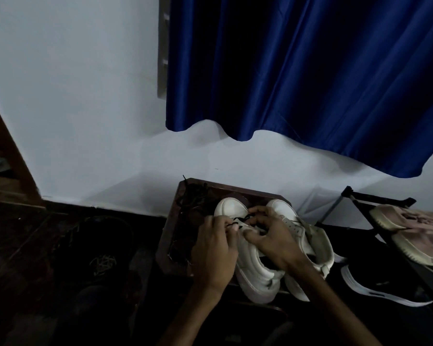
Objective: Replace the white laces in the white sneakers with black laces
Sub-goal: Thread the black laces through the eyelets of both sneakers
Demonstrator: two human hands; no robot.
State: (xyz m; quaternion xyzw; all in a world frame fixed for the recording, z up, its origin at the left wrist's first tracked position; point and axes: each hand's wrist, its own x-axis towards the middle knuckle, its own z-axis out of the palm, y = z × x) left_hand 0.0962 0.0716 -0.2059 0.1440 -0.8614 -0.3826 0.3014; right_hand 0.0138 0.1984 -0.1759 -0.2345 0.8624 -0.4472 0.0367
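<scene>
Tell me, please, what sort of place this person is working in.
Most likely a room at home, by a shoe-storage corner: a blue curtain hangs against a plain white wall, a dark rack to the right holds other shoes, and the white sneakers stand on a small dark wooden table.

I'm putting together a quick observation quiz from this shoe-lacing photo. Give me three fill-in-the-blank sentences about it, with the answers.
1. Of the two sneakers, the left hand and right hand work on the ___ one.
2. The lace that the left hand pinches is ___.
3. The curtain hanging on the wall above is ___.

Missing words: left; black; blue.
</scene>
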